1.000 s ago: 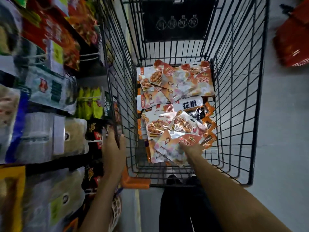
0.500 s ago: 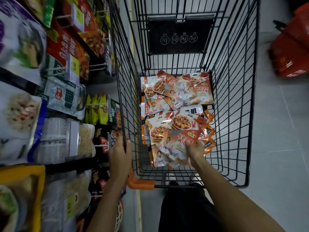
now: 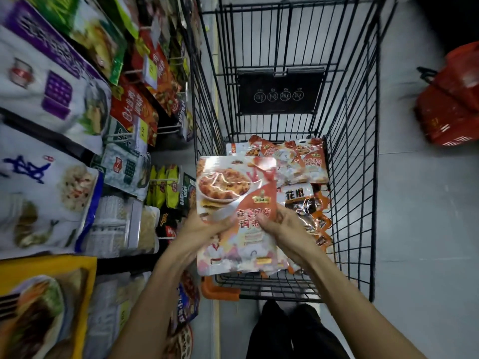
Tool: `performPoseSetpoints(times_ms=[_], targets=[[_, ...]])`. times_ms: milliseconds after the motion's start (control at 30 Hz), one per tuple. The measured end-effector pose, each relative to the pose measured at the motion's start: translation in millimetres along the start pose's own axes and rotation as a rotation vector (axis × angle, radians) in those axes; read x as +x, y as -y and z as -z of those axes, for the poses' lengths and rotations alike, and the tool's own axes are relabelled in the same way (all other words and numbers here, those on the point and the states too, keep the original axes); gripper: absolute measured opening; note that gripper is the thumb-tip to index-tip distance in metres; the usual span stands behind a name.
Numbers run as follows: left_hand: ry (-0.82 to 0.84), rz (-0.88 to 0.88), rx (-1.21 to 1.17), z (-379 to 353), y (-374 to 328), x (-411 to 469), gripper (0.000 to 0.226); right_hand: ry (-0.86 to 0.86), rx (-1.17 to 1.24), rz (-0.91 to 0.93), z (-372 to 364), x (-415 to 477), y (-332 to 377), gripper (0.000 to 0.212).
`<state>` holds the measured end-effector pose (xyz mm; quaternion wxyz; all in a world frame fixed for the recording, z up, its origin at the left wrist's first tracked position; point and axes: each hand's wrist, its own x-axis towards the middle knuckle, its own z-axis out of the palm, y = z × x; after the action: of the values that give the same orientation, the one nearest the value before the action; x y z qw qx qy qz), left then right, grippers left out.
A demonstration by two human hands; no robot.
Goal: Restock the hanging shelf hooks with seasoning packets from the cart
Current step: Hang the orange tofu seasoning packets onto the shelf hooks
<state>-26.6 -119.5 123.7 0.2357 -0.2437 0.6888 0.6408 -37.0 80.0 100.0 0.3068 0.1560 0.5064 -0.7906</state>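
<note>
A stack of orange-and-white seasoning packets [image 3: 228, 193] is lifted above the near end of the black wire cart [image 3: 355, 203]. My left hand [image 3: 204, 229] grips the stack's left edge, thumb on its face. My right hand [image 3: 282, 226] grips it from the right, fingers curled over the front. More packets [image 3: 303, 156] lie on the cart floor beyond, with a darker packet [image 3: 300, 203] beside them. The hanging shelf hooks [image 3: 168, 130] with packets fill the left side.
The cart's orange handle [image 3: 217, 291] sits just under the stack. Red shopping baskets [image 3: 451, 104] stand on the grey floor at the right. Large hanging bags [image 3: 46, 193] crowd the near left shelf. My dark trousers [image 3: 285, 332] show below the cart.
My right hand has lifted the packet stack out of the cart toward me. My left hand has left the cart's side and taken hold of the stack's left edge.
</note>
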Motion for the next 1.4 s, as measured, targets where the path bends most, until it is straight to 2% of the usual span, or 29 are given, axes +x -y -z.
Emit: performPoseSetpoints(times_ms=[67,167,233,300,367,433,533,600,733,1000,1167,1267,1400], targets=[[-0.056,0.018,-0.117,9.4,9.7,-2.1,0.049,0.031,-0.061,0.020,-12.5,8.5,-8.3,0.027],[-0.116,0.033,-0.204,22.9,21.0,-10.0,0.052,0.068,-0.096,0.002,-9.4,24.7,-29.4,0.031],[-0.174,0.015,-0.252,32.7,26.5,-13.2,0.045,-0.033,-0.173,-0.012,10.3,37.5,-47.7,0.036],[-0.225,-0.003,-0.274,41.2,27.8,-15.5,0.046,-0.262,-0.364,-0.029,41.0,50.6,-74.6,0.031],[-0.264,-0.023,-0.266,48.3,28.5,-15.2,0.052,-0.459,-0.624,-0.097,72.1,61.9,-104.5,0.034],[-0.296,-0.035,-0.238,51.7,29.6,-12.3,0.045,-0.504,-0.834,-0.171,92.9,71.8,-129.2,0.043],[-0.345,-0.059,-0.206,51.1,30.7,-8.2,0.043,-0.426,-1.055,-0.238,103.0,85.0,-152.0,0.047],[-0.346,-0.065,-0.210,50.5,31.3,-6.7,0.044,-0.445,-1.054,-0.277,102.9,91.5,-159.6,0.053],[-0.334,-0.056,-0.228,51.1,35.0,-8.5,0.044,-0.590,-1.010,-0.340,95.8,98.9,-165.2,0.057],[-0.374,-0.064,-0.262,51.5,35.3,-5.4,0.043,-0.685,-1.007,-0.270,81.4,106.4,-173.0,0.039],[-0.383,-0.089,-0.252,48.2,33.5,-3.5,0.028,-0.570,-0.859,-0.318,79.3,111.3,-175.4,0.036],[-0.393,-0.100,-0.252,46.4,35.4,-2.6,0.010,-0.578,-0.779,-0.319,80.7,111.3,-181.2,0.036],[-0.409,-0.082,-0.249,47.8,36.9,-3.7,0.009,-0.597,-0.709,-0.323,84.4,112.7,-185.7,0.029]])
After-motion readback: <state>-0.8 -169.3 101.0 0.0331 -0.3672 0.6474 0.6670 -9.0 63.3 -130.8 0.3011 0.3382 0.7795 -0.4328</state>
